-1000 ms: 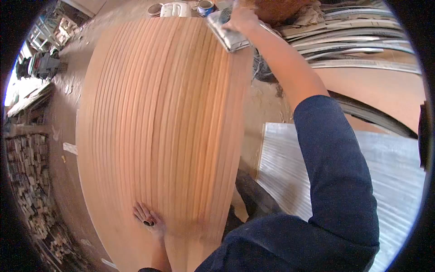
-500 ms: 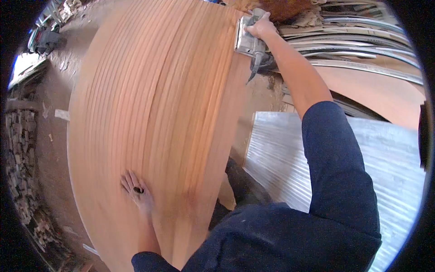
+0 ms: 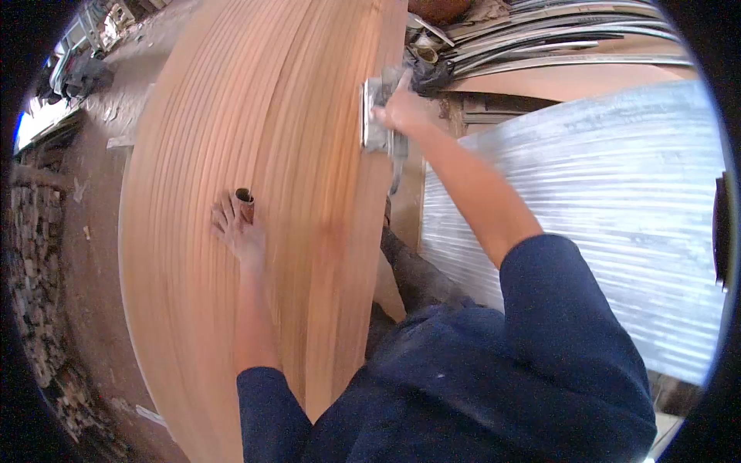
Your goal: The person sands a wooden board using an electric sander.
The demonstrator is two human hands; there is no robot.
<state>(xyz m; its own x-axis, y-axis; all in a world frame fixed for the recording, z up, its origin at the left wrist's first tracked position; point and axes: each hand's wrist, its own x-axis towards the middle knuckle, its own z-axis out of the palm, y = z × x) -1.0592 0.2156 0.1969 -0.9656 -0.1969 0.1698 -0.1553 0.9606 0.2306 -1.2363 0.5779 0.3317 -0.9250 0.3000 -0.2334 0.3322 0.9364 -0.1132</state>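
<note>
A large curved panel of striped wood strips (image 3: 301, 255) stretches away in front of me. My right hand (image 3: 403, 109) grips a grey power sander (image 3: 376, 123) from above, its flat pad on the panel near the right edge; its outline is blurred. My left hand (image 3: 241, 231) rests on the panel's middle with fingers spread. A short reddish-brown tube (image 3: 245, 207), dark inside like rolled sandpaper, stands tucked between its thumb and fingers.
A silvery ribbed sheet (image 3: 571, 193) lies to my right. Behind it are stacked long curved strips (image 3: 556, 38) and a dark bag (image 3: 428, 73). Small wood blocks (image 3: 38, 255) are piled along the left, beyond the dusty floor (image 3: 96, 231).
My right hand has drawn the sander back towards me along the panel's right edge. My left hand has slid forward over the wood with the tube. The view has shifted slightly.
</note>
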